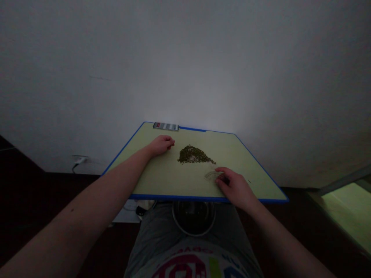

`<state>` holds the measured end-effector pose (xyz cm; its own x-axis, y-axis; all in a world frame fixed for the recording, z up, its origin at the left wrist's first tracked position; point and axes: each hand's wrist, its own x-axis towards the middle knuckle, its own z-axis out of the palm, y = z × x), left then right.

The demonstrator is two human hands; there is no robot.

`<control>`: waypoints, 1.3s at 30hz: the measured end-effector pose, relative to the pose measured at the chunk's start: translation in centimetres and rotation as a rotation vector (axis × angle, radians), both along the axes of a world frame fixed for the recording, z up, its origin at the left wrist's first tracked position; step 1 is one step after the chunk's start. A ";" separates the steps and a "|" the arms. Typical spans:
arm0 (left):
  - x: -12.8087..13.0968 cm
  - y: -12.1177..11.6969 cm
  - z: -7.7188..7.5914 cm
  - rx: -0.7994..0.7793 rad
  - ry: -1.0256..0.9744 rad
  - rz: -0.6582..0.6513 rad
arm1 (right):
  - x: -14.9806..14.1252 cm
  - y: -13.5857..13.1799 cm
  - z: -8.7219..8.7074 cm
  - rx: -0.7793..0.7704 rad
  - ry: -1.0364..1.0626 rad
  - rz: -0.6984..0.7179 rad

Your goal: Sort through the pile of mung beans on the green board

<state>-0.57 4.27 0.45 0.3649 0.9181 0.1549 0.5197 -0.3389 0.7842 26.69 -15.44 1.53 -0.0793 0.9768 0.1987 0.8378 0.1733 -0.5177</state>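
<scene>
A small pile of dark green seeds or grains (194, 153) lies near the middle of a pale yellow board with a blue edge (171, 181). My left hand (162, 145) rests on the board left of the pile, its fingers curled together; whatever they may hold is too small to tell. Nearer to me and right of the pile, my right hand (232, 187) has its thumb and fingers bent around the end of a clear, see-through piece with a curved edge (211, 175). This piece is faint against the board, apart from the main heap.
A phone (165, 126) with its screen lit lies at the board's far left corner. Below the near edge, a round metal bowl (194, 233) sits on my lap. A wall stands behind the board; a plug (80, 160) is at the left.
</scene>
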 end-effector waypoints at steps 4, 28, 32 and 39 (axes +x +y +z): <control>0.0 0.0 0.0 -0.002 -0.009 -0.012 | -0.9 1.9 -0.5 0.111 -0.082 -0.165; 0.0 -0.1 0.2 0.013 0.012 -0.004 | -0.2 2.7 -1.0 0.176 -0.099 -0.294; 0.1 -0.2 0.3 0.013 0.011 -0.006 | -1.3 3.6 -1.1 0.184 -0.122 -0.255; 0.1 -0.2 0.3 0.008 0.018 -0.017 | -1.4 4.1 -1.2 0.189 -0.191 -0.337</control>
<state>-0.43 4.04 0.80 0.3831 0.9106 0.1551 0.5279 -0.3537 0.7722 25.31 -11.30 0.32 0.1853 0.9022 0.3894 0.9416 -0.0497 -0.3329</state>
